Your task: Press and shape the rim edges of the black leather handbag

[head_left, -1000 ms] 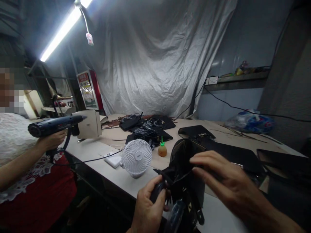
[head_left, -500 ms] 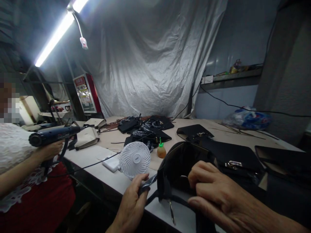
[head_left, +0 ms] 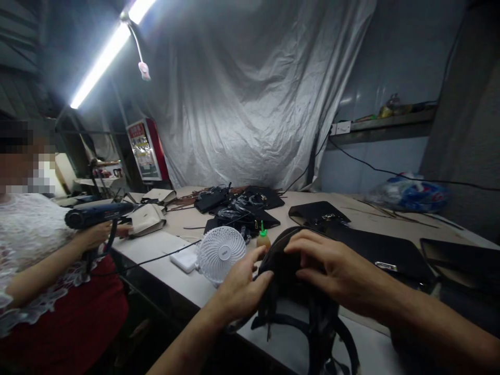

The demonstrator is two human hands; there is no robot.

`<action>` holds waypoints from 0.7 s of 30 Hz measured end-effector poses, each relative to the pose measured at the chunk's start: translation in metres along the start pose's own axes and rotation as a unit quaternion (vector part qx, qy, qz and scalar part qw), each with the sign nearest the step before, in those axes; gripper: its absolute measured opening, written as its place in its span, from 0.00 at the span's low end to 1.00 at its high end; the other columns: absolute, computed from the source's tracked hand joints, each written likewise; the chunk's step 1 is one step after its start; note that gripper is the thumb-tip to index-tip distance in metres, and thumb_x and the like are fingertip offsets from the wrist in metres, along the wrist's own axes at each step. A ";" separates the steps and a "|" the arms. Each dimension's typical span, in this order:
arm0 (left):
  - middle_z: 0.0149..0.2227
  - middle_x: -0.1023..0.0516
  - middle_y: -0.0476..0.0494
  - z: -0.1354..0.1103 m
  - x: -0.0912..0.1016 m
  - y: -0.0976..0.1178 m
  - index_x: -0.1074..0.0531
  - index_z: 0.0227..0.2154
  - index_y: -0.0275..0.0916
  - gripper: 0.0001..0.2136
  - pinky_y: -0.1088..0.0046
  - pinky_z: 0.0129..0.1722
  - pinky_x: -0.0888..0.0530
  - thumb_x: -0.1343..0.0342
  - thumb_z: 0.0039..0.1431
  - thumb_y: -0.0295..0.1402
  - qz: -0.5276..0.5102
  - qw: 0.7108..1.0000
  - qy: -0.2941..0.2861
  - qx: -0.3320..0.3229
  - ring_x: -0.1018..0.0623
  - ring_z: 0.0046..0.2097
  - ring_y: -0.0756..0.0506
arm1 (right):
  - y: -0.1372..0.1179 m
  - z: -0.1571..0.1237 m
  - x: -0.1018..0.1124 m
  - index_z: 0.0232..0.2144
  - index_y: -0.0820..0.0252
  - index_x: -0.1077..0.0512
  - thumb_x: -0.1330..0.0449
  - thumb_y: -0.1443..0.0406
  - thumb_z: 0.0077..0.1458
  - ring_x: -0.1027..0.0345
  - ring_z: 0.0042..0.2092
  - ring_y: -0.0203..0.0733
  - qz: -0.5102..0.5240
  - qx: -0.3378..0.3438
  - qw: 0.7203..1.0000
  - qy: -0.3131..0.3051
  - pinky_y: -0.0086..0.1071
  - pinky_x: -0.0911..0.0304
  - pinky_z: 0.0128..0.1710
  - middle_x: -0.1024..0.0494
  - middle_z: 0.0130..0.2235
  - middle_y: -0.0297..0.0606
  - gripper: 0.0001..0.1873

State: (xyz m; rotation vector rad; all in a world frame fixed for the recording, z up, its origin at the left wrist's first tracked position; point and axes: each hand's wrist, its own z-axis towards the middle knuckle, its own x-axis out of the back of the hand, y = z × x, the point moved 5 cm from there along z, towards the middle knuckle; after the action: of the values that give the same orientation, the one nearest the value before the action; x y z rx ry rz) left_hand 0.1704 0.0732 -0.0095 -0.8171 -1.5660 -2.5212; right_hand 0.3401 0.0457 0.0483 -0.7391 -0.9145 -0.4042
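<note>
Co-worker [head_left: 58, 250] at far left, in white lace top and red lower garment. Dark gun-shaped tool [head_left: 99, 212] held level in that person's hand [head_left: 96, 237], nozzle turned toward the right. Red-framed glass cabinet [head_left: 144, 151] seen in background. Cream bag [head_left: 150, 220] laid on the worktop [head_left: 150, 250], near the nozzle; bag touched by co-worker's other hand [head_left: 124, 230]. Flat white box [head_left: 185, 259] placed just beside round white fan [head_left: 222, 252], near worktop's front edge. Black bags [head_left: 250, 208] heaped behind fan, clear wrapping visible among them.

Wearer's left hand [head_left: 244, 289] set in front of fan; left rim of black bag [head_left: 287, 284] pinched between thumb and fingers. Green-capped bottle [head_left: 263, 239], amber-coloured, partly hidden by the bag. Black bag held at worktop's front edge, mouth open, straps hung below.

Right hand [head_left: 328, 263] placed at the mouth: fingers curled over upper rim, thumb set apart, lower down; whether lining is gripped cannot be told. Farther right, black flap piece [head_left: 318, 212] laid behind; black panel with metal clasp [head_left: 385, 255] laid beside right forearm. Blue-and-white plastic bundle [head_left: 414, 194] seen near far right wall.
</note>
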 end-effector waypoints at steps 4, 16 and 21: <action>0.51 0.26 0.43 0.011 -0.002 -0.005 0.33 0.55 0.39 0.21 0.65 0.54 0.30 0.48 0.57 0.28 -0.100 0.994 -0.039 0.029 0.27 0.52 0.43 | 0.031 0.023 -0.004 0.41 0.54 0.28 0.41 0.68 0.51 0.33 0.43 0.39 -0.045 -0.049 0.998 -0.012 0.31 0.39 0.42 0.27 0.45 0.35 0.12; 0.42 0.22 0.45 0.018 0.012 -0.030 0.29 0.52 0.37 0.20 0.74 0.42 0.30 0.47 0.56 0.30 -0.144 0.987 0.000 0.076 0.25 0.43 0.47 | 0.040 0.049 -0.023 0.32 0.55 0.24 0.44 0.60 0.55 0.32 0.33 0.37 -0.087 -0.093 0.990 -0.052 0.27 0.42 0.33 0.23 0.32 0.34 0.10; 0.39 0.22 0.44 0.018 0.013 -0.032 0.29 0.52 0.36 0.21 0.75 0.37 0.31 0.46 0.55 0.30 -0.132 0.987 0.000 0.087 0.26 0.38 0.48 | 0.038 0.056 -0.020 0.29 0.56 0.22 0.43 0.60 0.54 0.31 0.35 0.37 -0.107 -0.095 0.989 -0.039 0.27 0.41 0.34 0.22 0.35 0.35 0.10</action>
State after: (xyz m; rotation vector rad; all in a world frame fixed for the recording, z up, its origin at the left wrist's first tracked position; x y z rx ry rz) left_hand 0.1558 0.1065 -0.0236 -0.6239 -1.9799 -2.4992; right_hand 0.3201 0.1121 0.0383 -0.8382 -1.0437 -0.6623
